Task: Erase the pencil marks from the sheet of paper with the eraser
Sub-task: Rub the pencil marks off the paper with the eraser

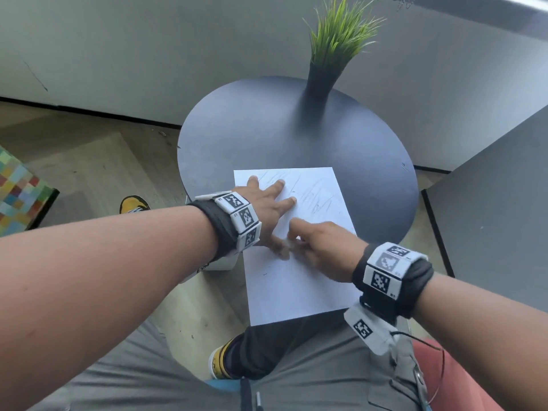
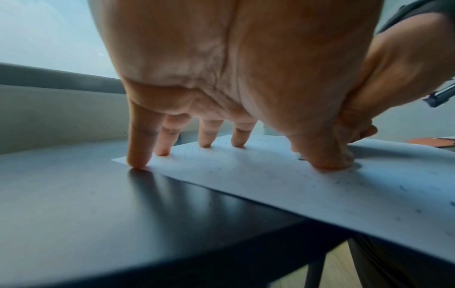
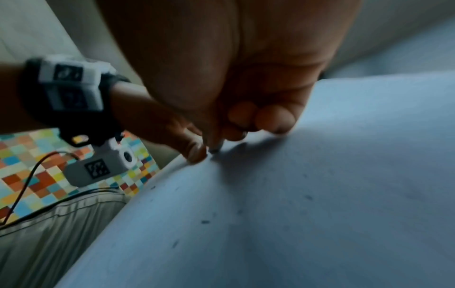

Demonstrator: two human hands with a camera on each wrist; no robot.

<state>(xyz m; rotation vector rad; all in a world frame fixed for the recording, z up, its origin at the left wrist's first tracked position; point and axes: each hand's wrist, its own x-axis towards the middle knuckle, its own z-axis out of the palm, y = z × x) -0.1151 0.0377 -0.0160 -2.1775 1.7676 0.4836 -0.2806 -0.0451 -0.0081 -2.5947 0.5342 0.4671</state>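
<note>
left hand (image 1: 268,203) flat on paper (image 1: 296,286) — right hand (image 1: 323,247) pinches eraser (image 3: 216,147).

White paper (image 1: 296,286); dark grey table (image 1: 267,137); green plant (image 1: 338,34).

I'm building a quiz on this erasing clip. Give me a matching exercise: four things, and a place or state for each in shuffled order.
Things:
1. left hand
2. right hand
3. sheet of paper
4. potted plant

Places or states:
A. far edge of the round table
B. fingers spread, pressing flat
C. overhangs the near table edge
D. pinching a small eraser

Pairs: 1-B, 2-D, 3-C, 4-A
</note>
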